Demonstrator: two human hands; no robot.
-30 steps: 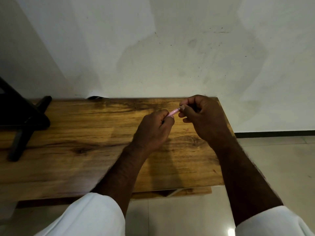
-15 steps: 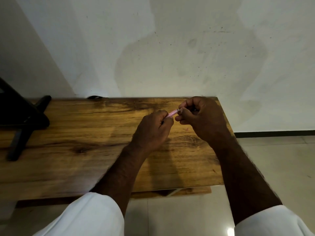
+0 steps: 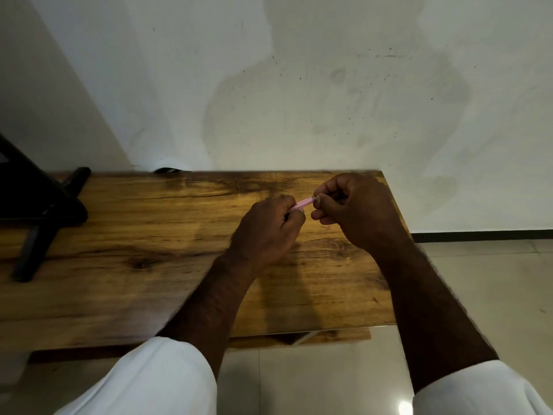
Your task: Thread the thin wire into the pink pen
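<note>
Above the far right part of the wooden table [image 3: 149, 265], the person holds a thin pink stick [image 3: 302, 203] between both hands. The left hand [image 3: 266, 232] has its fingers curled round the stick's near end, so most of that end is hidden in the fist. The right hand [image 3: 356, 211] pinches the far end between thumb and fingers. Held at both ends like this, the stick stays lifted off the table and slanted, its short bare middle free between the two grips; what it is made of cannot be told. Both white sleeves [image 3: 155, 381] sit near the table's front edge. A black stand [image 3: 39, 211] rests on the table's left end, well apart from the hands. Behind the table rises a stained wall [image 3: 299, 100], and to its right lies tiled floor [image 3: 493, 289]. Nothing lies between the hands and the table.
</note>
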